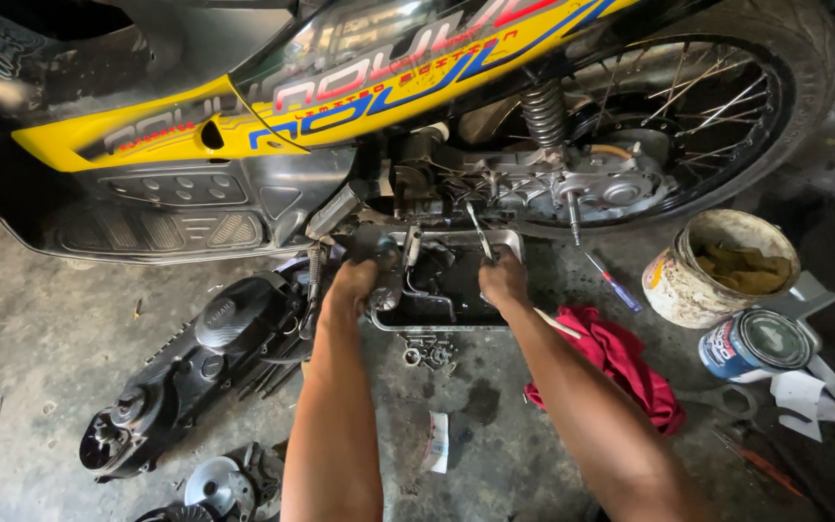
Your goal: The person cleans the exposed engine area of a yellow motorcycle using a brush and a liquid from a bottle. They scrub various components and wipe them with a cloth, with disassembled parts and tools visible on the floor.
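Left hand (pixel 352 283) fingers closed on greasy metal part (pixel 386 275), right hand (pixel 503 280) gripping slim tool (pixel 480 234), over rectangular steel tray (pixel 456 324), crumpled red rag (pixel 620 358) beside.

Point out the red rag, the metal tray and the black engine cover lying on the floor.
red rag (pixel 620 360), head view, on the middle of its bunched cloth.
metal tray (pixel 437 324), head view, on its near rim.
black engine cover (pixel 210 343), head view, on its broad top face.

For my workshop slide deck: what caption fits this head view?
Left hand and right hand work over a metal tray beneath a yellow motorbike.
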